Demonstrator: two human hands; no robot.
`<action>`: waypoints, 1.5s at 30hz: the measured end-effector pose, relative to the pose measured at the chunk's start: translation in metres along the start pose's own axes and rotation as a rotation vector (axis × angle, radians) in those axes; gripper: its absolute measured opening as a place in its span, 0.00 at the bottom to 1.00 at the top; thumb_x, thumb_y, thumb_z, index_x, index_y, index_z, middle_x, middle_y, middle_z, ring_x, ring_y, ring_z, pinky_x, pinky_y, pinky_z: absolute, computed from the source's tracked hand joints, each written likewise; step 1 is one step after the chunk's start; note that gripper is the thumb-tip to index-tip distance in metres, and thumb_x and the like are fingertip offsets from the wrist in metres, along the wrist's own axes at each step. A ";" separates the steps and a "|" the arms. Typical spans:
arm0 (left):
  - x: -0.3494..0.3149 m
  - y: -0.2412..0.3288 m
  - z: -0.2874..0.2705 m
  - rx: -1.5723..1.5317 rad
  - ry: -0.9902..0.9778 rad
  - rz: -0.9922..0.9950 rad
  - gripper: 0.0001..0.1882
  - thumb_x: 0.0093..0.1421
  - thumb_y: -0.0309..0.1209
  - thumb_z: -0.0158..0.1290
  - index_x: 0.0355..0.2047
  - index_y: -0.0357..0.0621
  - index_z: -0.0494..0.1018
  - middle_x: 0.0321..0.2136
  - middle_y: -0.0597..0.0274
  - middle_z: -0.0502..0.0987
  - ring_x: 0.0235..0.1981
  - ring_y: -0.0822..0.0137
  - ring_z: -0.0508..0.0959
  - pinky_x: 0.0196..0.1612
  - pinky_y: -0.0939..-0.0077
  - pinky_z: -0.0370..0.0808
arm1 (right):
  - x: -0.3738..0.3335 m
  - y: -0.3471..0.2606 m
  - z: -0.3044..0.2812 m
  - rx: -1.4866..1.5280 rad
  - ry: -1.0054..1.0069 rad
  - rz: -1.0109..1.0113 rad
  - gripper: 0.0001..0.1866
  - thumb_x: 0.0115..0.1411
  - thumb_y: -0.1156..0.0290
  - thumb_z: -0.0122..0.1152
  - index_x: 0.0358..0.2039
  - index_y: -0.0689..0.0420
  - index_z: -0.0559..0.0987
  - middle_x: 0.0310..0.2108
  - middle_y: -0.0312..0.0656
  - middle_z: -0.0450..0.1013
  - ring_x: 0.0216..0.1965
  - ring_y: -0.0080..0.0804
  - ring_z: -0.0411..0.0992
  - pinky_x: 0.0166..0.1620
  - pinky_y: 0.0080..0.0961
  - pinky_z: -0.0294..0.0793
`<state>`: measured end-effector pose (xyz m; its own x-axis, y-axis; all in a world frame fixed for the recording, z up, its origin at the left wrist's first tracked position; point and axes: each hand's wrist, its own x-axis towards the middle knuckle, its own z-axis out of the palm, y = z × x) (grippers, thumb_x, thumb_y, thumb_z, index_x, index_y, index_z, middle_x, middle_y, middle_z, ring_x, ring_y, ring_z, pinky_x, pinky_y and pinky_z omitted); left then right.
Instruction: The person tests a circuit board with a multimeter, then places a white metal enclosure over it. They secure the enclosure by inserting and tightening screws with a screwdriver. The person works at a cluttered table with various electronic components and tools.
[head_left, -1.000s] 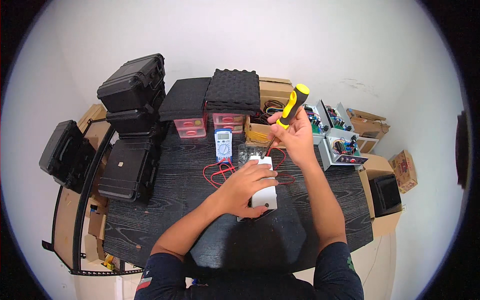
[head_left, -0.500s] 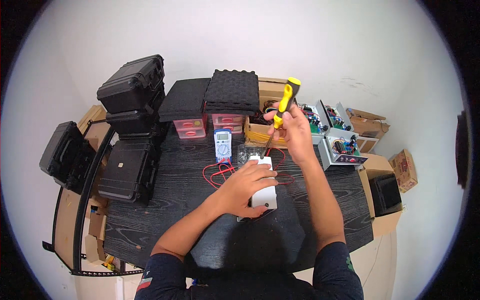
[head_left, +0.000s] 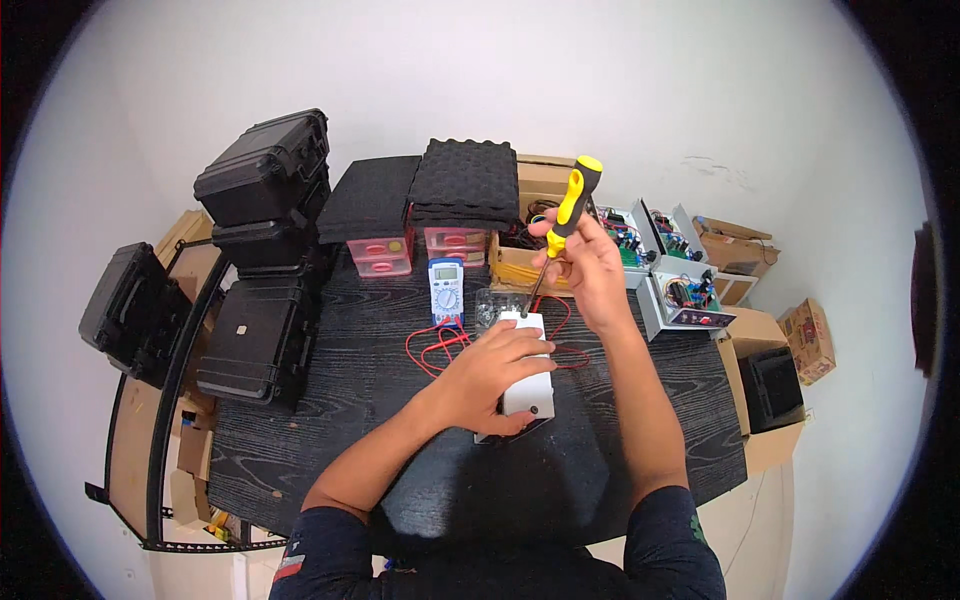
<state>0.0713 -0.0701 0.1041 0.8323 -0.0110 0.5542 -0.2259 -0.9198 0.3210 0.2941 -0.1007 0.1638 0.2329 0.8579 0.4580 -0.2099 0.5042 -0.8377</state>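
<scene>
A small white box (head_left: 530,392) sits on the black wood-grain table (head_left: 350,440). My left hand (head_left: 493,372) lies across it, fingers over the top and thumb along the near side, gripping it. Between the fingertips of my right hand (head_left: 588,262) is a yellow and black screwdriver (head_left: 572,203), its handle leaning up to the right. The tip of its shaft meets the far end of the box, at a dark spot. Another dark round screw or hole shows at the box's near corner. My left palm hides much of the box's left side.
A blue and white multimeter (head_left: 446,292) with red leads lies beyond the box. Black cases (head_left: 255,335) are stacked at left. Black foam sheets (head_left: 463,180) top pink drawers (head_left: 382,256). Open units with circuit boards (head_left: 686,295) and a cardboard box (head_left: 760,400) stand at right.
My right fingers have shifted slightly around the screwdriver, and its handle has turned a little. My left hand and the white box stay where they were.
</scene>
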 end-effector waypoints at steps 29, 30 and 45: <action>0.003 0.007 -0.012 0.031 -0.084 -0.037 0.41 0.50 0.43 0.66 0.66 0.50 0.73 0.71 0.51 0.70 0.73 0.45 0.66 0.73 0.37 0.60 | -0.005 -0.011 0.016 -0.227 0.030 -0.025 0.17 0.71 0.74 0.64 0.57 0.62 0.73 0.57 0.49 0.79 0.40 0.26 0.83 0.35 0.17 0.81; 0.003 0.007 -0.011 0.031 -0.085 -0.035 0.41 0.50 0.43 0.66 0.66 0.50 0.73 0.71 0.51 0.70 0.73 0.45 0.66 0.73 0.37 0.60 | -0.005 -0.013 0.017 -0.256 0.044 -0.038 0.17 0.71 0.74 0.64 0.57 0.62 0.72 0.57 0.49 0.79 0.41 0.27 0.84 0.36 0.17 0.81; 0.004 0.006 -0.009 0.023 -0.073 -0.020 0.41 0.48 0.43 0.66 0.65 0.49 0.74 0.69 0.51 0.71 0.72 0.45 0.67 0.72 0.38 0.60 | -0.004 -0.006 0.000 -0.070 -0.035 -0.022 0.18 0.72 0.74 0.63 0.58 0.60 0.69 0.57 0.49 0.77 0.43 0.30 0.84 0.37 0.22 0.84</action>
<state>0.0684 -0.0720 0.1150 0.8714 -0.0207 0.4901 -0.1980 -0.9290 0.3128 0.2948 -0.1072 0.1666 0.2036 0.8501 0.4858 -0.1378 0.5161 -0.8454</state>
